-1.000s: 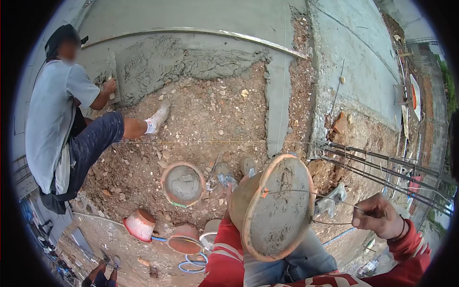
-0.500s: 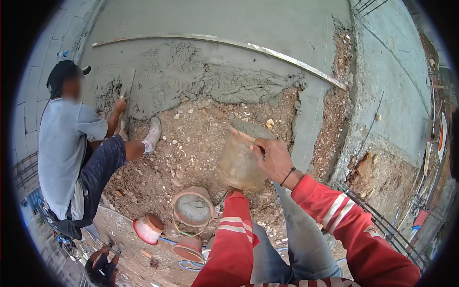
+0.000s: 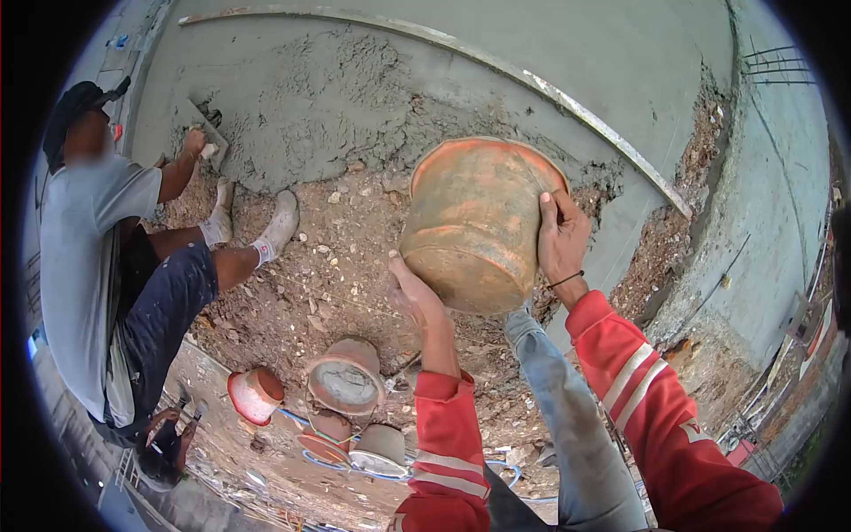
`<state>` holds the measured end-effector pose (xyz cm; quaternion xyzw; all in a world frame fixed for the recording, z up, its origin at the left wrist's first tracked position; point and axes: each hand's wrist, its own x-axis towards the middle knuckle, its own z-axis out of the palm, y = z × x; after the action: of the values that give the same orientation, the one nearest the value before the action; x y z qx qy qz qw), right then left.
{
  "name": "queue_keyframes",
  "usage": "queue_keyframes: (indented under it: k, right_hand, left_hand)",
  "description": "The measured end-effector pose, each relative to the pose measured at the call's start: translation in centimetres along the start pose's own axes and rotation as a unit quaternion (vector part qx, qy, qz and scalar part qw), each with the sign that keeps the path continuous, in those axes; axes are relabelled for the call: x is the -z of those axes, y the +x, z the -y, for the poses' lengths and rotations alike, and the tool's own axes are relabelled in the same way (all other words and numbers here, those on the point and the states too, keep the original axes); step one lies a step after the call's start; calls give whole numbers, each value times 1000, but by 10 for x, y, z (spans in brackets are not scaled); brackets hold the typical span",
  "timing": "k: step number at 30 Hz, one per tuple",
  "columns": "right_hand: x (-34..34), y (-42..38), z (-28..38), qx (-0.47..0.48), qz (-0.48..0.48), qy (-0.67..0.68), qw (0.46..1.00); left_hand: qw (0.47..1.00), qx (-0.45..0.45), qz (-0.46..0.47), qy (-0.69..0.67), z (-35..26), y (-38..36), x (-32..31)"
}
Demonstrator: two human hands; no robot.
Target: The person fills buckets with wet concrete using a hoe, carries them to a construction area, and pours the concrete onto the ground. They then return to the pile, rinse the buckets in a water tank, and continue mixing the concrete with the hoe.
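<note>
A mortar-stained orange bucket (image 3: 474, 222) is raised before me over the rubble. It is tipped with its base toward me and its mouth facing away, so its inside is hidden. My right hand (image 3: 563, 235) grips its right side, thumb up along the wall. On the lower left, my left hand (image 3: 417, 293) supports it near the base, partly behind it. Past the bucket lies rough wet mortar (image 3: 337, 115), bordering the bare rubble ground (image 3: 328, 239).
A long straightedge (image 3: 461, 44) lies across the mortar. A co-worker (image 3: 97, 257) bends at the left with a trowel (image 3: 208, 133). By my feet stand a mortar-filled bucket (image 3: 346, 377), a red-rimmed bucket (image 3: 255, 395) and a grey bucket (image 3: 381, 448). A blue hose (image 3: 328, 465) runs beside them.
The bucket has risen and tipped further, its base now toward me. My right hand has moved from the rim area to its side. My left hand has come into view.
</note>
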<state>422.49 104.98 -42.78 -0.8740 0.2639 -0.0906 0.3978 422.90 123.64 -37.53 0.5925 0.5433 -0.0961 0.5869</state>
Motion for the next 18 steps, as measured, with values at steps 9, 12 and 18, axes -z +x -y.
queue_keyframes:
  k: [9,12,18]
  right_hand:
    - [66,-41,25,-84,218,53,971]
    - [101,-104,85,72,311,-135,938]
    - [139,-255,146,149,576,-195,780]
  left_hand:
    - [996,71,-6,-43,53,-26,81]
    - [956,230,8,-184,114,-39,162]
    - [913,250,150,-285,283,-55,330]
